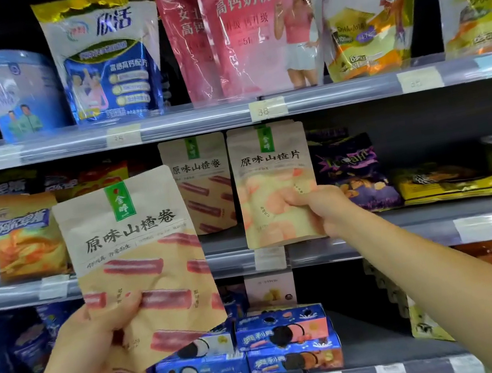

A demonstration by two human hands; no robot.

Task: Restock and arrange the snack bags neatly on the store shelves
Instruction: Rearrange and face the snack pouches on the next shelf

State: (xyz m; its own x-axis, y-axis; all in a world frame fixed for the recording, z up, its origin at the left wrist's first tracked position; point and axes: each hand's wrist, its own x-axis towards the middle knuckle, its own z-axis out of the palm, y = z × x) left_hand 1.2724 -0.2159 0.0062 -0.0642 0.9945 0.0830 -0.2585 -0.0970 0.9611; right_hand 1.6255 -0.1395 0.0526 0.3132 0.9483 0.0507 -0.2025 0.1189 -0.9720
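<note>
Here, left hand (pixel 80 357) gripping the lower edge of a tilted beige roll bag (pixel 142 257) held in front of the shelves, right hand (pixel 324 208) clamped on an upright slice bag (pixel 271 188) at the middle shelf (pixel 410 233) front edge, second roll bag (pixel 202 187) standing just beside it, blue cookie boxes (pixel 282 327) below.
</note>
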